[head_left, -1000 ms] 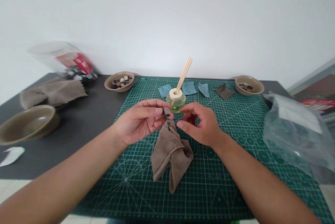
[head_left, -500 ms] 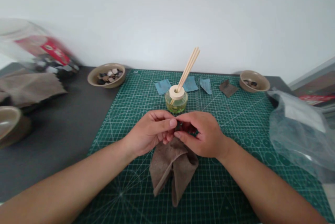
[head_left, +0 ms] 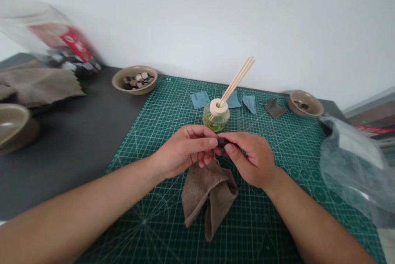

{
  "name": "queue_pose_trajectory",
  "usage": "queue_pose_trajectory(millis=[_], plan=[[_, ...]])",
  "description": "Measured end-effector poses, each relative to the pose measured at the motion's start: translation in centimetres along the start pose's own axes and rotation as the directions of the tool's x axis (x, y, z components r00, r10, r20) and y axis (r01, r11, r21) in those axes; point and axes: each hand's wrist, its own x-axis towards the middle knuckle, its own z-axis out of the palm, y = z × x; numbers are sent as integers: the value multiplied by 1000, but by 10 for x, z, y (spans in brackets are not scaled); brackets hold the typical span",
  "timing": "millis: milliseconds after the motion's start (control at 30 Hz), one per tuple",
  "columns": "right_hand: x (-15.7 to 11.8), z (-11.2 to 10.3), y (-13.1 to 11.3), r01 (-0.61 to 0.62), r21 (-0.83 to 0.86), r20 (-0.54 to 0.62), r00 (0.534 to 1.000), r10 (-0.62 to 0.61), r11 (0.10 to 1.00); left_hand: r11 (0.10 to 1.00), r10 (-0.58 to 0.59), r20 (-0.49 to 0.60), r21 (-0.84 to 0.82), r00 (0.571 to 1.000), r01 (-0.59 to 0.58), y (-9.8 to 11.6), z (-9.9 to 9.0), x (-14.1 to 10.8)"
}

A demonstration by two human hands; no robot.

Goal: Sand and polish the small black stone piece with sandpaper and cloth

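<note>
My left hand (head_left: pixel 193 149) and my right hand (head_left: pixel 253 157) meet above the cutting mat, both pinching a small dark stone-like piece (head_left: pixel 221 142) between thumbs and forefingers. Its ends are covered by my fingertips. A folded brown cloth (head_left: pixel 210 194) shows just below my hands, its upper end hidden behind the left fingers; I cannot tell whether they grip it. Right behind my hands stands a glass reed diffuser (head_left: pixel 216 116) with a wooden collar and several sticks.
Blue packets (head_left: pixel 200 99) and a brown piece (head_left: pixel 275 108) lie on the green mat (head_left: pixel 148 132). Bowls with small pieces stand left (head_left: pixel 135 79) and right (head_left: pixel 305 103). Another bowl (head_left: pixel 14 128), a brown cloth (head_left: pixel 43 83) and a clear container (head_left: pixel 61 42) are left; a plastic bag (head_left: pixel 354 165) is right.
The view has shifted slightly. The dark piece shows more between my fingertips, and my right fingers have changed their hold on it.
</note>
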Motion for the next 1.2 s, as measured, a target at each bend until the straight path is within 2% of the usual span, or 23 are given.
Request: queue_pose_trajectory(millis=[433, 800, 1200], plan=[[0, 3, 2, 1, -35, 0, 1000, -1, 999, 989, -35, -4, 143, 999, 36, -4, 0, 0], [-1, 4, 2, 12, -54, -49, 999, -14, 998, 989, -20, 10, 149, 1000, 18, -4, -3, 1], [1, 0, 0, -2, -40, -30, 1000, 1, 999, 975, -38, -13, 221, 999, 40, -1, 1, -1]])
